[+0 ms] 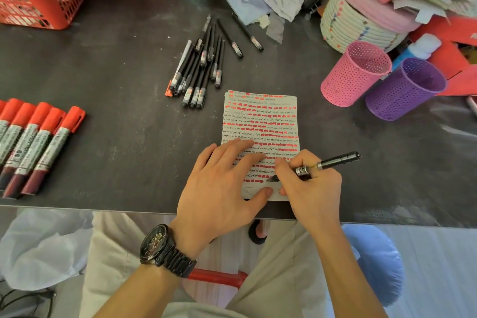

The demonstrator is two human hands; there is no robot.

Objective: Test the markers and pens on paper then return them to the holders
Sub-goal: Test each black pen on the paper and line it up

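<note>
Pressing flat with the left hand [219, 183] on the small white paper sheet [260, 121] (crowded with red and black marks). Gripping a slim black pen [327, 164] in the right hand [307, 186], tip touching the sheet just beside the left thumb.

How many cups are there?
2: a pink cup right of the paper, and a purple cup touching its right side. Clutter behind may hide more.

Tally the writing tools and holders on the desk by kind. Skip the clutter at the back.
Red markers: 6 in view, row cut off at the frame edge
Black pens in the pile: about 15, overlapping
Pen in right hand: 1
Pink holder: 1
Purple holder: 1
Total: about 24
</note>
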